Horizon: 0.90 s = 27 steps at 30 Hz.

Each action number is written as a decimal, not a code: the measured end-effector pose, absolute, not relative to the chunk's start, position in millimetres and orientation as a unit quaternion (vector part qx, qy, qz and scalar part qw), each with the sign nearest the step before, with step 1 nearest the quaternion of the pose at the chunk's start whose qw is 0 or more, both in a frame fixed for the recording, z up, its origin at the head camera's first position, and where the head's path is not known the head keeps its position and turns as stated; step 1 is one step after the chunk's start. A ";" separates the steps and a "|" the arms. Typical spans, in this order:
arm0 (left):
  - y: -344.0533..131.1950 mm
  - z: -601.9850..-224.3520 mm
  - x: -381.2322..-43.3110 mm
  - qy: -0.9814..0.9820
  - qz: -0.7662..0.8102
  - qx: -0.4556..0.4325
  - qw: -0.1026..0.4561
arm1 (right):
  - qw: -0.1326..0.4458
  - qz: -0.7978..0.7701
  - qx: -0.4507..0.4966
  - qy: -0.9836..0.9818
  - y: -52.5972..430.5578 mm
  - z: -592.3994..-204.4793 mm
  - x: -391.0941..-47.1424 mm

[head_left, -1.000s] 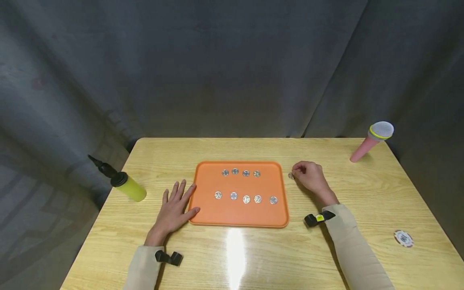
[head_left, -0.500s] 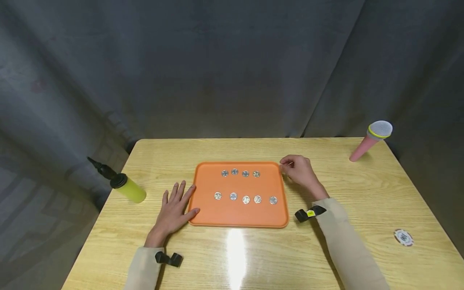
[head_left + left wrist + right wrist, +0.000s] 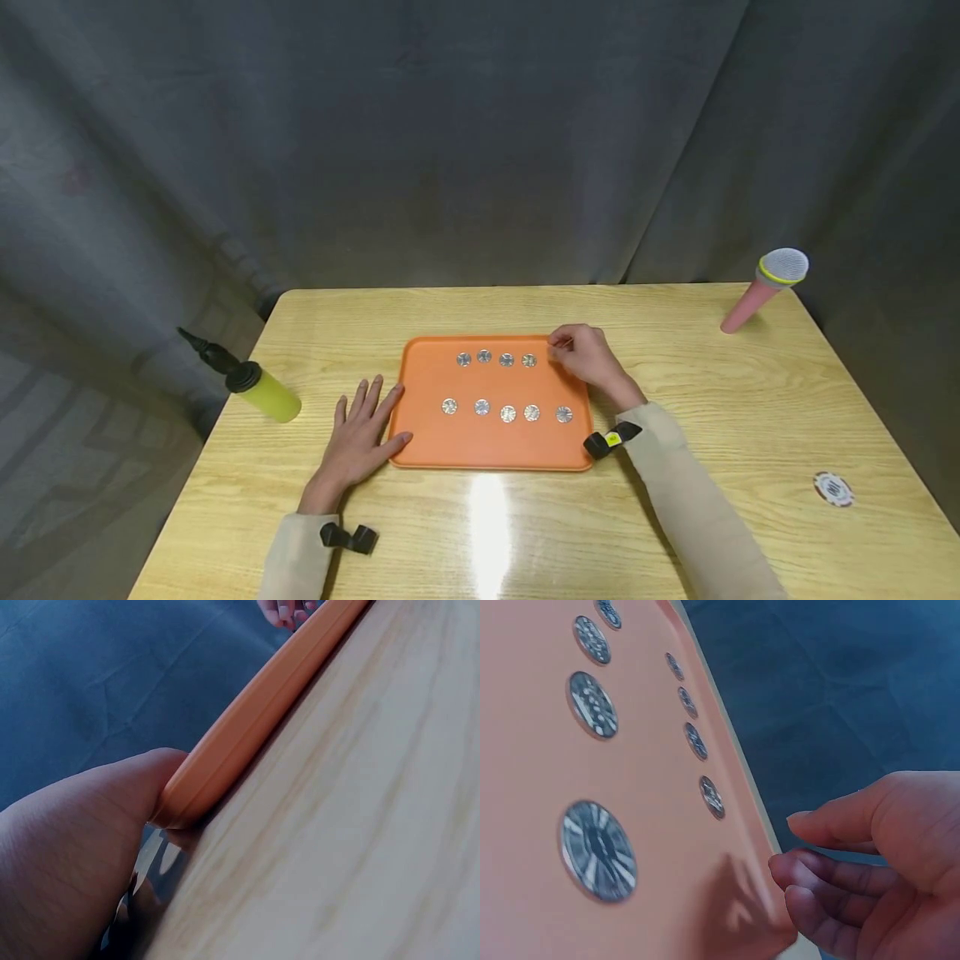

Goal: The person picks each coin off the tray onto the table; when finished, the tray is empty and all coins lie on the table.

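Coins (image 3: 482,407) lie in two rows on the tray (image 3: 487,443). Left hand (image 3: 358,442): fingers spread, touching the tray. Right hand (image 3: 591,357): fingers curled; whether pinching, cannot tell.

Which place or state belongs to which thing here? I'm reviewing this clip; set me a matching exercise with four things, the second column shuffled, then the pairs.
Things
1. left hand
2. right hand
3. coins
4. microphone

Places and states
A. in two rows on the tray
B. near the far right corner of the table
C. fingers spread, at the tray's left side
D. at the tray's far right corner, fingers curled

Pairs: 1-C, 2-D, 3-A, 4-B
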<state>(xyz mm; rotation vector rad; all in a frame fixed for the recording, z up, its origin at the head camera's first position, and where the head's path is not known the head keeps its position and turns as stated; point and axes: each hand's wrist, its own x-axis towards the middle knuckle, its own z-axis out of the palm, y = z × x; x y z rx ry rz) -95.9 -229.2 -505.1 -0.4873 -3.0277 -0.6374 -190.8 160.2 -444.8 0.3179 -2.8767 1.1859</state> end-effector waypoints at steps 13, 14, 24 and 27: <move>-228.7 -503.4 -95.4 -0.966 -0.206 -0.155 -0.001 | -0.024 0.379 0.105 -0.919 139.2 -459.0 -195.1; -228.9 -503.2 -95.2 -0.966 -0.206 -0.154 -0.002 | -0.025 0.380 0.103 -0.919 137.9 -459.8 -195.3; -228.0 -502.4 -95.4 -0.966 -0.206 -0.154 -0.002 | -0.021 0.359 0.096 -0.928 124.0 -465.6 -193.5; -228.2 -502.3 -95.6 -0.967 -0.205 -0.152 -0.004 | -0.001 0.341 0.104 -0.934 121.3 -467.9 -192.8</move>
